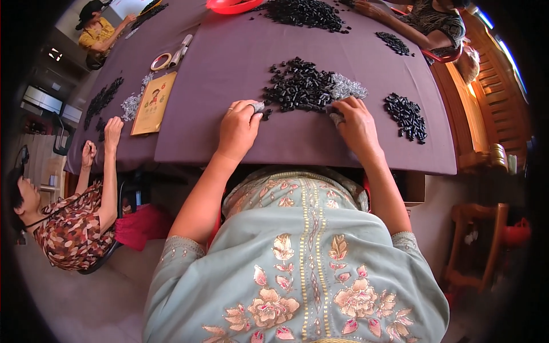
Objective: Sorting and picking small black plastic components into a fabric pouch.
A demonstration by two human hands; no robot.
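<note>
A heap of small black cylindrical pieces lies on the cloth-covered table in front of me. Small clear, silvery pieces are gathered against its right side. At the heap's near left edge is my left hand, its thumb and forefinger drawn together, a grey wrap on a fingertip. A few loose black pieces lie just beside that thumb. My right hand is curled at the near right edge, close to the clear pieces, also with grey wrapping on its fingers. Whatever sits between either hand's fingertips is too small to make out.
Another black pile lies right of my hand. To the left are a yellow booklet, a tape roll and a marker. A red basin stands at the far side. Several people work around the table.
</note>
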